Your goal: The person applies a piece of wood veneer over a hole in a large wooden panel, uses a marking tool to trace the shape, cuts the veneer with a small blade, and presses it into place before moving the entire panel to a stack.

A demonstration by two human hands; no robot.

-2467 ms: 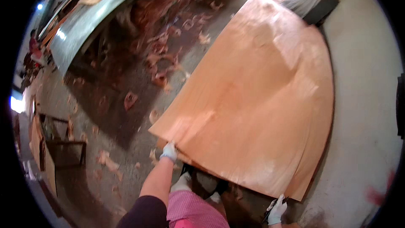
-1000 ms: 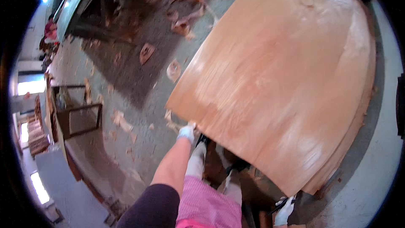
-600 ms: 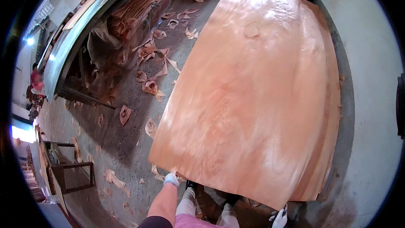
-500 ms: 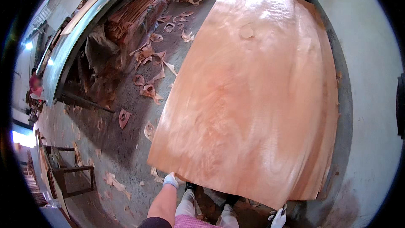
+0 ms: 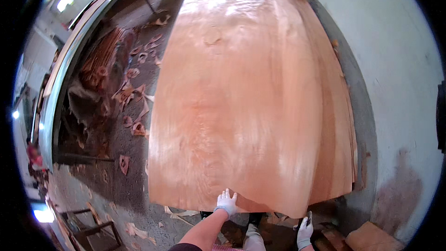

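Note the sheet at centre: thin, tan, wood-like, laid lengthwise over the stack. Observe the offset to the left, baring the right margin of the stack — likely loose alignment rather than design. Locate the table at far left, apart from the sheet, probably so placed to leave a walkway. Find scraps strewn between, apparently waste in no set order. See the left grip, laid palm down on the near edge of the sheet with fingers spread wide, holding nothing; presumably so placed to press down the edge, arched just to the right. See the right grip by the near right corner, narrow, curled around a dark tool — too small to identify. Cannot tell whether touching the corner; perhaps set close to steady it.
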